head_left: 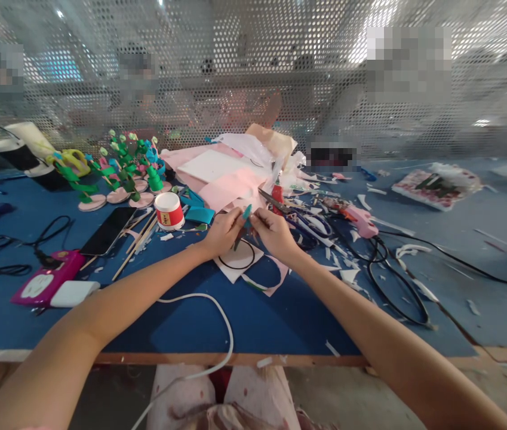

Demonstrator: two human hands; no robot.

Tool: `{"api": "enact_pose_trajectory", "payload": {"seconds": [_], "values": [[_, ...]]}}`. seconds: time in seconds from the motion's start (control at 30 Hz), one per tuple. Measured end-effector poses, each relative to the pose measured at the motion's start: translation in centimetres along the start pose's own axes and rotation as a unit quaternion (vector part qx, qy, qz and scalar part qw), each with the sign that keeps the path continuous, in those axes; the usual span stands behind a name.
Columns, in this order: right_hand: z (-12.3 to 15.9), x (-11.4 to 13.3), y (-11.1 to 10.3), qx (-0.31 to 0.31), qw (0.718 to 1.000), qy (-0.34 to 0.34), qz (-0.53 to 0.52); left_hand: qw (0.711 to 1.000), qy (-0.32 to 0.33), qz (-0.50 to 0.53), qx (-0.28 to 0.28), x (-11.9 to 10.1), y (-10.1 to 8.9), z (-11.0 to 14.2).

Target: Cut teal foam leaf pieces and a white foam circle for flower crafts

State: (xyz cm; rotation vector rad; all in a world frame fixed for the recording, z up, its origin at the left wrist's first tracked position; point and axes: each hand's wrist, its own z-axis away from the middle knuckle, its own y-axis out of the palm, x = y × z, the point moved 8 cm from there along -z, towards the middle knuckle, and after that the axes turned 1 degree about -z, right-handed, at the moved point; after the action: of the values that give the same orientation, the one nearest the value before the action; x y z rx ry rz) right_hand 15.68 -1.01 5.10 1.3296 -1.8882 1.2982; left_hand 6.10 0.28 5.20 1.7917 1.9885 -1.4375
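My left hand [225,232] is closed in a pinch on a small teal piece [246,211], perhaps paper or foam, that points up between the fingertips. Facing it, my right hand [274,232] has thumb and fingers pressed together at the same piece. A dark narrow bit shows just below the fingers; its kind is unclear. Beneath the hands lies a white card [234,273] with a black ring [221,261] on it. A cut-out scrap with a round hole [280,280] lies beside it. Behind my right hand are scissors [273,200], partly hidden.
Green paper plants [153,179] on round bases, a white-and-red tub [169,212], a phone [107,232] and a magenta power strip [49,278] stand left. A pink glue gun [358,220] with its cord lies right among scraps. A white cable [221,310] crosses the front edge.
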Motion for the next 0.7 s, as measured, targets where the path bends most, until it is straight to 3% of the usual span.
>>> {"api": "enact_pose_trajectory", "payload": {"seconds": [0.23, 0.47, 0.6, 0.7], "values": [[0.12, 0.13, -0.48, -0.012, 0.996, 0.001, 0.084, 0.998, 0.009, -0.047, 0.032, -0.48, 0.46, 0.29], [0.1, 0.03, -0.76, -0.032, 0.998, 0.001, 0.046, 0.996, -0.044, 0.068, 0.024, 0.24, 0.7, 0.22], [0.08, 0.17, -0.71, -0.032, 0.999, -0.007, 0.038, 0.996, -0.028, 0.078, 0.029, 0.04, 0.81, 0.31], [0.09, 0.41, -0.82, -0.035, 0.998, -0.011, 0.055, 0.997, -0.027, 0.077, -0.009, 0.36, 0.24, 0.32]]}}
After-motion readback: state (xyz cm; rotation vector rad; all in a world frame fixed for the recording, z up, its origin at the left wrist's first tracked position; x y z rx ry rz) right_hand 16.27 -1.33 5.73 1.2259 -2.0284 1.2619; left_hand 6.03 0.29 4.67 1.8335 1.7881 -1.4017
